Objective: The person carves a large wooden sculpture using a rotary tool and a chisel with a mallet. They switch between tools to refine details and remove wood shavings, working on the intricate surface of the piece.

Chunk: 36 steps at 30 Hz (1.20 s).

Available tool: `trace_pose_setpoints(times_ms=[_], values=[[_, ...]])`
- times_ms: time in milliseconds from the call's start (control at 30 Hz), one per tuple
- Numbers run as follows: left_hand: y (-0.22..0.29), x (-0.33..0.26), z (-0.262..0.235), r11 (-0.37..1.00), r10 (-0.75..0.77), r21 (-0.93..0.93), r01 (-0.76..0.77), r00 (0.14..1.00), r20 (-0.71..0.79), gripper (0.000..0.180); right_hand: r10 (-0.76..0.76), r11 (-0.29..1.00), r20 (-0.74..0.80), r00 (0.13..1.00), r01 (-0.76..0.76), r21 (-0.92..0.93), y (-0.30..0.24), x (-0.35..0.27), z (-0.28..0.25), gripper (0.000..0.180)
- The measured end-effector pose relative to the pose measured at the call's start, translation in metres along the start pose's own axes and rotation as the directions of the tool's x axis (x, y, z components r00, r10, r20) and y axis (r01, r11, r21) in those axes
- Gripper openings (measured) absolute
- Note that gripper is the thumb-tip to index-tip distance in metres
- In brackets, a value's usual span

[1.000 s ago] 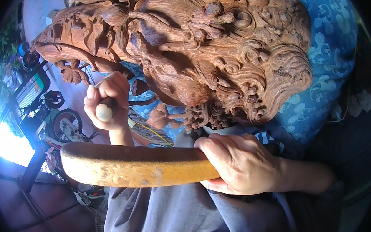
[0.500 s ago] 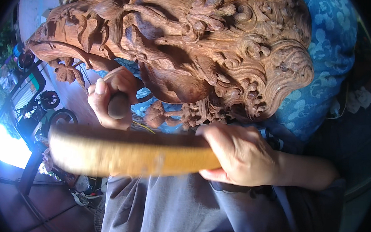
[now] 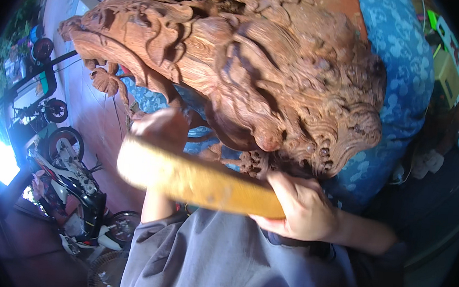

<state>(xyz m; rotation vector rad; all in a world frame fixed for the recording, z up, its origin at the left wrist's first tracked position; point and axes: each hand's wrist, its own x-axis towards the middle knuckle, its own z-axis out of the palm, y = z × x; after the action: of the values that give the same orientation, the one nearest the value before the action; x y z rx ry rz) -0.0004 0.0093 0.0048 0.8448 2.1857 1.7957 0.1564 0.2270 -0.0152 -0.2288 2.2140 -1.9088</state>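
Observation:
My right hand is wrapped round the near end of a flat, yellowish wooden mallet. The mallet lies across the front of my body, its blurred far end pointing left. That end overlaps my left hand, which is closed, partly smeared and beside the lower edge of a large reddish-brown wood carving. The chisel in my left hand, its round wooden handle end seen half a second ago, is now hidden by the mallet. Deep swirls, leaves and curled shapes cover the carving.
Blue patterned cloth lies under and behind the carving. A motorcycle stands on the tiled floor at left, with more vehicles beyond. At far right are a yellowish box and bright green-edged things. Grey clothing covers my lap.
The mallet's far end has swung and now covers the chisel handle. The view has shifted, so the carving sits lower and more tilted, and the motorcycle shows more fully.

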Motion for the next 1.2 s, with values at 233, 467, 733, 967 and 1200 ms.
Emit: trace_pose_setpoints(times_ms=[233, 467, 733, 967, 1200], values=[[0.083, -0.027, -0.033, 0.949, -0.011, -0.305, -0.081, 0.957, -0.291, 0.079, -0.007, 0.999, 0.076, 0.997, 0.010, -0.047, -0.012, -0.018, -0.034, 0.047], [0.033, -0.113, -0.065, 0.487, -0.531, 0.403, 0.775, 0.629, -0.568, 0.034, 0.466, 0.875, -0.435, 0.770, -0.329, 0.355, 0.014, -0.102, -0.077, 0.026], [-0.054, -0.171, -0.020, 0.313, -0.558, 0.439, 0.842, 0.537, -0.632, 0.039, 0.646, 0.707, -0.475, 0.598, -0.233, 0.668, 0.073, -0.120, -0.076, 0.020], [0.037, -0.111, -0.019, 0.551, -0.611, 0.186, 0.814, 0.545, -0.574, 0.030, 0.628, 0.765, -0.510, 0.587, -0.349, 0.541, 0.063, -0.111, -0.087, 0.020], [0.064, -0.021, 0.038, 0.603, -0.797, -0.163, 0.781, 0.600, -0.071, 0.095, 0.657, 0.721, -0.452, 0.603, -0.328, 0.610, 0.072, -0.110, -0.086, 0.021]])
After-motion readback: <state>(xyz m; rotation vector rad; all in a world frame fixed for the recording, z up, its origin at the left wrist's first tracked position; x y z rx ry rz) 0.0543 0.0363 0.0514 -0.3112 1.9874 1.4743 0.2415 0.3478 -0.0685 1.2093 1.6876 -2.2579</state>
